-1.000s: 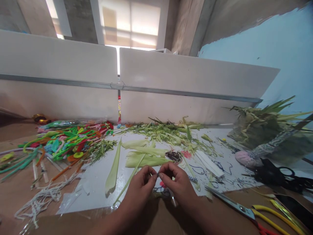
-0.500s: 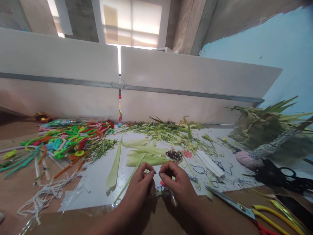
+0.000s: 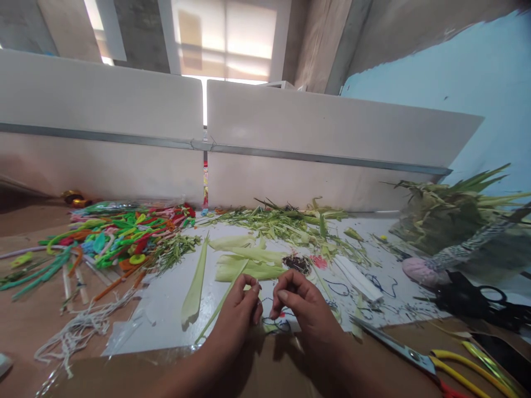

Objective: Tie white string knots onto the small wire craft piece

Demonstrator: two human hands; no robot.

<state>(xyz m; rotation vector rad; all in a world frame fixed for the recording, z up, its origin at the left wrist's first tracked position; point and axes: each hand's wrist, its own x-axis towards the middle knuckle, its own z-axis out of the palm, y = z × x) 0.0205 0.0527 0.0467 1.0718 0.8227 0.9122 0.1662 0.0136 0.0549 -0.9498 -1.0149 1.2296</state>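
Observation:
My left hand (image 3: 239, 315) and my right hand (image 3: 305, 309) rest close together at the near edge of a white sheet (image 3: 166, 309). Both have thumb and fingers pinched shut on a thin dark thread (image 3: 277, 323) that loops on the sheet between and below them. The thread is very fine and partly hidden by my fingers. Pale green leaf strips (image 3: 249, 268) lie just beyond my hands, and a long narrow leaf (image 3: 194, 290) lies to their left.
A pile of coloured pipe cleaners (image 3: 112, 240) and white string (image 3: 78, 331) sit at left. Leaf cuttings (image 3: 286, 224) spread along white partition panels (image 3: 290, 149). Yellow-handled scissors (image 3: 418, 359) lie at near right, black scissors (image 3: 477, 301) and a leaf bundle (image 3: 456, 215) further right.
My hands have drawn slightly apart and lifted a little. My right fingers have curled in more, and the thread now hangs in a loop below them.

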